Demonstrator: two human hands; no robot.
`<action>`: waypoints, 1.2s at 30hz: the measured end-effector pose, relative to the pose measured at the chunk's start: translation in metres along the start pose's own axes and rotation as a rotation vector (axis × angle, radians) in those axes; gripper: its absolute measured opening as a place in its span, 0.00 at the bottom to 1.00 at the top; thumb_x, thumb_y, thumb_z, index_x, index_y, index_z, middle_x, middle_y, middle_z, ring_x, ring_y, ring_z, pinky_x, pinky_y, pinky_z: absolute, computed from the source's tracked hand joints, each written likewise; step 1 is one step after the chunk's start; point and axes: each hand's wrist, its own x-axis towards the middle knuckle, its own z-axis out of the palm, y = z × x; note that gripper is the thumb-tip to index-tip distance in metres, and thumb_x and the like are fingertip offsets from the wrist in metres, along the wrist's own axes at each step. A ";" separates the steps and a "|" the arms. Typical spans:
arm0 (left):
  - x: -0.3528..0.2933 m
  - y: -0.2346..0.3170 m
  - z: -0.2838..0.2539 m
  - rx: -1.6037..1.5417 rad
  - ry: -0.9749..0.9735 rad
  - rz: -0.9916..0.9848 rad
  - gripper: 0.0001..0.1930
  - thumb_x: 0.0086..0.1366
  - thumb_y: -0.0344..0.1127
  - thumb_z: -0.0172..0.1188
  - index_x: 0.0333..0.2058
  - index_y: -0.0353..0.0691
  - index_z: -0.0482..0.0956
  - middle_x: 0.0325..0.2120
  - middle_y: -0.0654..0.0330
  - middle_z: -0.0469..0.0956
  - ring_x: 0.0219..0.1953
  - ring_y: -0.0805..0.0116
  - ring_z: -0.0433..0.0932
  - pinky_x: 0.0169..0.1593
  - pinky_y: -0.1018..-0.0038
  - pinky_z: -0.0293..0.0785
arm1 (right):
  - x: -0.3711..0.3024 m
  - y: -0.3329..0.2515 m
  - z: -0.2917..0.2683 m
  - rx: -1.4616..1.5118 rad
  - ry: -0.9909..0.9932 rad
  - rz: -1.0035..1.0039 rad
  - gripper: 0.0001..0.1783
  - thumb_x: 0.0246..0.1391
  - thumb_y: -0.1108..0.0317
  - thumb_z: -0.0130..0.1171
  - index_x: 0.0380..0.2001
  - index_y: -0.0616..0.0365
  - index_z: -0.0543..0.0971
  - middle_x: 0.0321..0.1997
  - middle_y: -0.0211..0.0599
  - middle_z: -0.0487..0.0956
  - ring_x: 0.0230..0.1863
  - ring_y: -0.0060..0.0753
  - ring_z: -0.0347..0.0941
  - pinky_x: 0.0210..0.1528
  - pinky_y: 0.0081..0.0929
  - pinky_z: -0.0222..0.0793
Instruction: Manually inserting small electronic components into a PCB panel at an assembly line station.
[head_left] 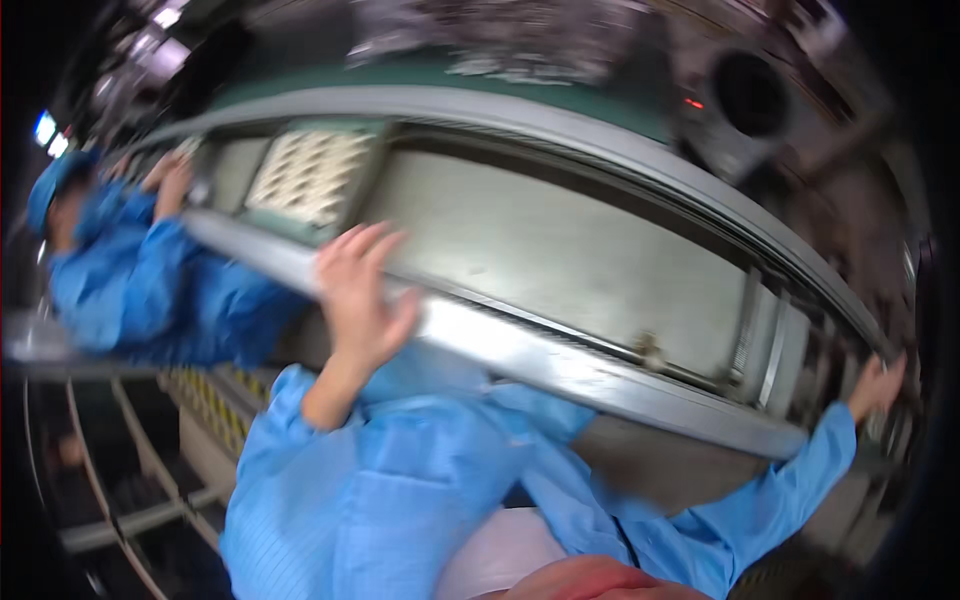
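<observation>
My left hand (360,300) is at the near metal rail (540,350) of a conveyor line, its fingers spread and holding nothing. Just beyond those fingertips lies a green tray (312,177) filled with rows of small cream-coloured pieces, at the left part of the line. Far to the right, my right arm stretches out past the end of the near rail. There my right hand (880,387) is closed, its fingers bent around something dark and blurred that I cannot make out.
A pale flat conveyor bed (560,265) runs between the near rail and the far rail (600,140). A co-worker in blue (150,260) stands at the left, hands over the line. Clear plastic bags (530,40) lie behind, beside a dark round opening (750,93).
</observation>
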 end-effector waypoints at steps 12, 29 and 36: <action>0.065 -0.274 -0.060 0.456 -0.422 -0.586 0.34 0.74 0.62 0.38 0.55 0.41 0.81 0.53 0.46 0.81 0.62 0.44 0.74 0.71 0.28 0.36 | 0.014 -0.398 -0.195 0.663 0.026 -0.339 0.26 0.57 0.73 0.56 0.60 0.58 0.77 0.66 0.46 0.75 0.68 0.50 0.68 0.70 0.43 0.59; 0.237 -0.331 -0.004 0.131 -0.188 0.434 0.13 0.65 0.44 0.63 0.46 0.50 0.81 0.37 0.63 0.85 0.45 0.58 0.83 0.52 0.52 0.68 | 0.065 -0.869 -0.330 0.796 -0.438 -0.486 0.21 0.62 0.68 0.56 0.58 0.46 0.77 0.58 0.33 0.77 0.64 0.36 0.69 0.71 0.55 0.51; 0.260 -0.312 0.049 -0.012 -0.174 0.283 0.12 0.65 0.43 0.63 0.45 0.50 0.83 0.40 0.63 0.86 0.47 0.56 0.83 0.53 0.47 0.68 | 0.073 -0.898 -0.321 0.798 -0.388 -0.467 0.23 0.66 0.64 0.57 0.63 0.41 0.75 0.60 0.30 0.77 0.64 0.36 0.70 0.68 0.57 0.55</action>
